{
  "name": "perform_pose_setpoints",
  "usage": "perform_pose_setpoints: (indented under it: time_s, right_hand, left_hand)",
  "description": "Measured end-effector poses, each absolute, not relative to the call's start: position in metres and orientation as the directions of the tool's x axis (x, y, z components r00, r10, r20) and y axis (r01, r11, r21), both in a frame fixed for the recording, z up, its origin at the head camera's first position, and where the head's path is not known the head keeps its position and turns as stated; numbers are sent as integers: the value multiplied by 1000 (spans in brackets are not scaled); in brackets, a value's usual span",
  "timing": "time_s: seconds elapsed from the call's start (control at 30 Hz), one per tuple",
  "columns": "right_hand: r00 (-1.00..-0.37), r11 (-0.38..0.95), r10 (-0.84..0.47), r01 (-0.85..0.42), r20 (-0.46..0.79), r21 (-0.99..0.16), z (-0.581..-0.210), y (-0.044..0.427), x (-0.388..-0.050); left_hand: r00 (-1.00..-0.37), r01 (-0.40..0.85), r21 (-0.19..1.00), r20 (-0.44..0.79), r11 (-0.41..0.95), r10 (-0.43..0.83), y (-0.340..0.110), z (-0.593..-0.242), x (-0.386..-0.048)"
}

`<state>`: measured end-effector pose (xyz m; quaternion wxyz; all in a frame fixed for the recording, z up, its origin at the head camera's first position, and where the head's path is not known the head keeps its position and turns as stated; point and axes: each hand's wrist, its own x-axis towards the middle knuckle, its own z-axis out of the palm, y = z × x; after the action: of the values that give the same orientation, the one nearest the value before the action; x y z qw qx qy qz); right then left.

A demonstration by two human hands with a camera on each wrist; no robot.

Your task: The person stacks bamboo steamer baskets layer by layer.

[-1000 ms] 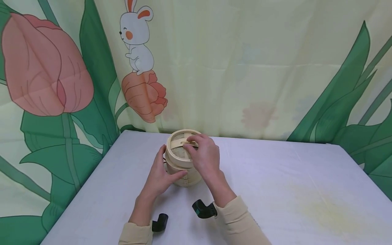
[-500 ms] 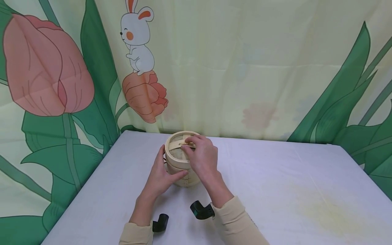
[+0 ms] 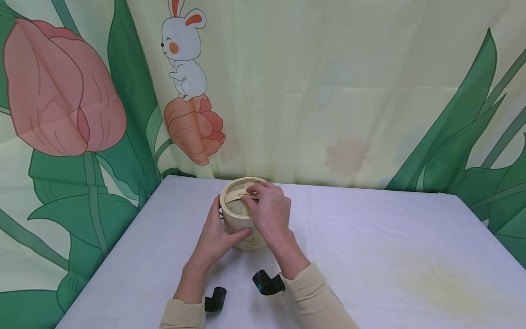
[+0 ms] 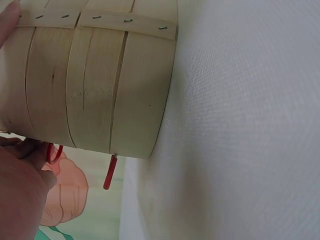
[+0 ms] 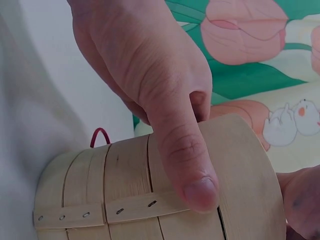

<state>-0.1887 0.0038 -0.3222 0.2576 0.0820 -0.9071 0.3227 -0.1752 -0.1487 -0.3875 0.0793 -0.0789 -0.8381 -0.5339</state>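
Observation:
A small round bamboo steamer (image 3: 249,240) stands upright on the table, with a bamboo lid (image 3: 234,209) on top. My left hand (image 3: 215,235) grips its left side, the thumb across the front and the fingers round the back. In the right wrist view, that left hand (image 5: 175,95) lies large over the steamer's wall (image 5: 130,175). Above, my right hand (image 3: 271,208) pinches the handle strip of the lid with thumb and fingers. Red loops (image 4: 110,172) stick out of the steamer's side in the left wrist view. The inside of the steamer is hidden.
A white cloth covers the table (image 3: 390,246), with a faint yellowish stain at the right. Behind hangs a curtain (image 3: 328,91) printed with tulips and a rabbit. Black wrist cameras (image 3: 269,282) are worn at both cuffs.
My right hand has moved the lid slightly left and down, so that it sits more squarely over the steamer. My left hand has stayed in place.

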Motion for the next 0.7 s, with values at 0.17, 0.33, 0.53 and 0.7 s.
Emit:
perform_pose_setpoints:
  time_s: [0.17,0.33,0.53,0.7]
  right_hand:
    - [-851,788,25,-306,524,-534,-323,2,-189]
    - [-853,786,21,-308,521,-536,-324,3,-189]
    - [-856,782,12,-315,518,-538,-323,5,-189]
    - [-859,781,8,-314,511,-540,-323,5,-189]
  left_hand:
    - [-974,220,879,219,424,50,-149,-388,-175]
    - [-973,224,877,224,426,51,-149,-388,-176]
    - [-975,216,879,216,424,49,-148,-389,-176]
    - [-976,213,879,215,426,44,-149,-389,-176]
